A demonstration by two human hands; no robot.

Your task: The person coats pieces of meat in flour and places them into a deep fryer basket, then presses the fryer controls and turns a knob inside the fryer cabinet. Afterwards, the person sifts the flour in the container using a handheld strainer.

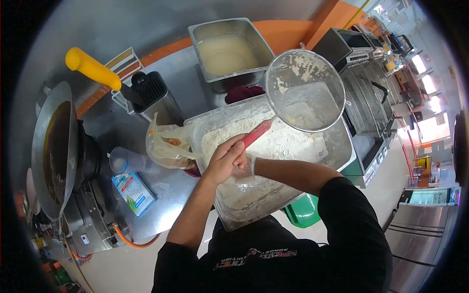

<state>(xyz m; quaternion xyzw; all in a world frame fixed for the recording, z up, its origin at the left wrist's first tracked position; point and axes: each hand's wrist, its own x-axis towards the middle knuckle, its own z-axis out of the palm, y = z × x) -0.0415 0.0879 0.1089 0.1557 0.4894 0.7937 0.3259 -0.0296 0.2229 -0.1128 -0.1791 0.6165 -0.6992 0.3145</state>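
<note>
My left hand is wrapped around the red handle of a round mesh strainer. The strainer is tilted over a metal tray of flour, with pale clumps stuck to its mesh. Against the left hand, over the tray's near side, is my right hand in a clear plastic glove. Its fingers are mostly hidden, so its grip does not show. A translucent plastic bag with brownish contents sits at the tray's left edge. Behind the tray, a deep metal pan contains pale liquid.
Left on the steel counter are a wok of dark oil, a clear plastic cup, a blue-and-white packet and a utensil holder with a yellow-handled tool. Wire fryer baskets stand right. A green bin is below.
</note>
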